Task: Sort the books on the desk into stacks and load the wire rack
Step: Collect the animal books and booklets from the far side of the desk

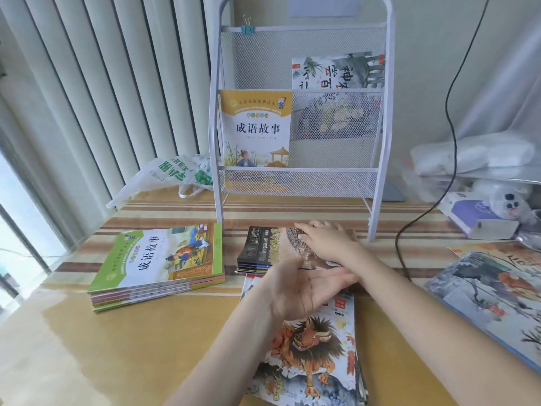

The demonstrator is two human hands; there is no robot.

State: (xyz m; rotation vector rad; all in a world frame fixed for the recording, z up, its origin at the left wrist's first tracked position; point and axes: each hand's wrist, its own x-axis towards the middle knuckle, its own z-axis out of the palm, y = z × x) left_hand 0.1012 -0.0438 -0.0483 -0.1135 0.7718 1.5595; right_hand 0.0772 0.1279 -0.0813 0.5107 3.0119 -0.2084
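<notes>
We judge we are mid-sort, squaring up the dark-covered stack [263, 253]: our right hand [325, 244] lies flat on its top cover with fingers straight, and our left hand [295, 291] stands open, palm against the stack's near edge, gripping nothing. The green-covered stack [158, 265] sits well to the left of our hands, the beast-cover stack [316, 347] lies under our left wrist, and the wire rack [298, 106] stands just beyond our right fingertips, already holding two books. Next, we reckon, both hands must clasp the dark stack's sides and lift it level toward the rack's lowest pocket.
</notes>
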